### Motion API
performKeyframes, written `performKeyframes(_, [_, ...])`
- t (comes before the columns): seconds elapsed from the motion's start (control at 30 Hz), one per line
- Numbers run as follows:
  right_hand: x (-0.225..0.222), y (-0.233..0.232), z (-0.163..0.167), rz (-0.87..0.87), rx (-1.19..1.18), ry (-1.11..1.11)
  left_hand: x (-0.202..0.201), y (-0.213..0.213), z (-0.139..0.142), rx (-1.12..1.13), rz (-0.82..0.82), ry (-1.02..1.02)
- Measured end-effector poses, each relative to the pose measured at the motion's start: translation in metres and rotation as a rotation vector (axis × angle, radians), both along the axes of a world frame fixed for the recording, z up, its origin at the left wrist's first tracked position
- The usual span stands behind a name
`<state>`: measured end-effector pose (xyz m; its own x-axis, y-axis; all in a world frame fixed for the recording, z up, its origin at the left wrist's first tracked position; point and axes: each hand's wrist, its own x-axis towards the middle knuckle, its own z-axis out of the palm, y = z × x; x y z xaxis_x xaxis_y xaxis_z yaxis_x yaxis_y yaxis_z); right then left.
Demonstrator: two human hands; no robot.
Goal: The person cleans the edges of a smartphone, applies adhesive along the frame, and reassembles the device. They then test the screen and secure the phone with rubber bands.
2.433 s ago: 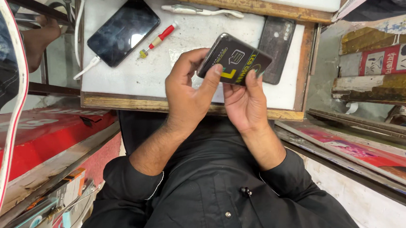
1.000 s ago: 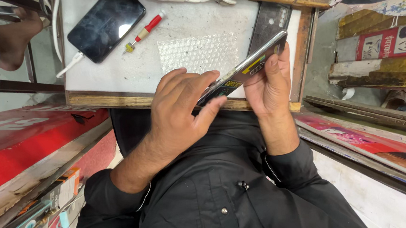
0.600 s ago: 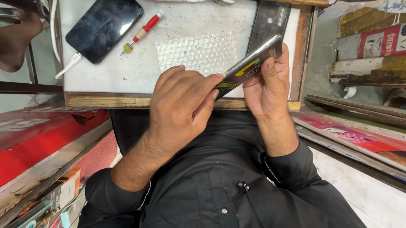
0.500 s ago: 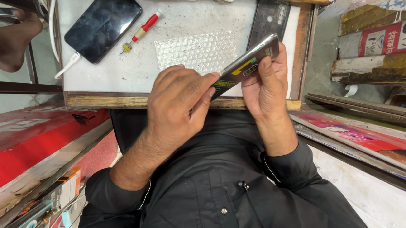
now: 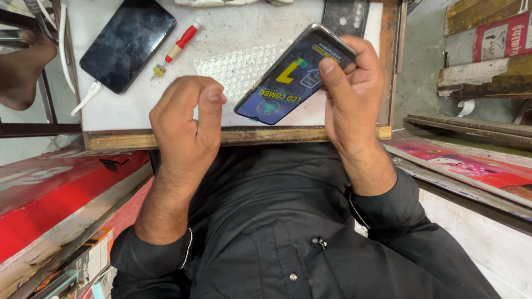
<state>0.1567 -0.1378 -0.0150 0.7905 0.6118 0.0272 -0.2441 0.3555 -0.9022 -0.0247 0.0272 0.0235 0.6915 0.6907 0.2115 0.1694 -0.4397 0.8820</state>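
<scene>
the phone screen part [image 5: 295, 74] in the right hand [image 5: 352, 93] is dark navy with a yellow mark and green patches (its rim looks grey). the screwdriver [image 5: 176, 50] is red with a yellow-green tip, the phone [image 5: 127, 39] beside it glossy black. the tabletop [image 5: 232, 27] is speckled off-white, edged in brown wood.

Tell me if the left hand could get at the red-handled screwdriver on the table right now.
Probably yes. The left hand holds nothing and hovers at the table edge; the red-handled screwdriver lies just beyond it, with only bare table between.
</scene>
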Motion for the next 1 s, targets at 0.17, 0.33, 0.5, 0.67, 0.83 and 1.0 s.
performKeyframes(0.17, [-0.001, 0.003, 0.004, 0.028, -0.060, -0.085, 0.004, 0.003, -0.005, 0.090, -0.125, -0.176])
performKeyframes(0.33, [-0.002, 0.003, 0.012, 0.072, -0.112, -0.127, 0.006, 0.002, -0.001, 0.064, -0.102, -0.055])
performKeyframes(0.5, [-0.002, 0.005, 0.017, 0.109, -0.133, -0.114, 0.004, 0.004, 0.004, -0.054, -0.186, -0.262])
performKeyframes(0.67, [-0.001, 0.009, 0.015, 0.156, -0.104, -0.006, 0.001, 0.008, 0.005, -0.103, -0.111, -0.055])
performKeyframes(0.83, [-0.001, 0.012, 0.017, 0.171, -0.097, 0.059, -0.002, 0.014, -0.003, -0.226, -0.169, -0.183])
performKeyframes(1.0, [-0.003, 0.016, 0.017, 0.197, -0.114, 0.084, 0.001, 0.013, -0.012, -0.355, -0.279, -0.217])
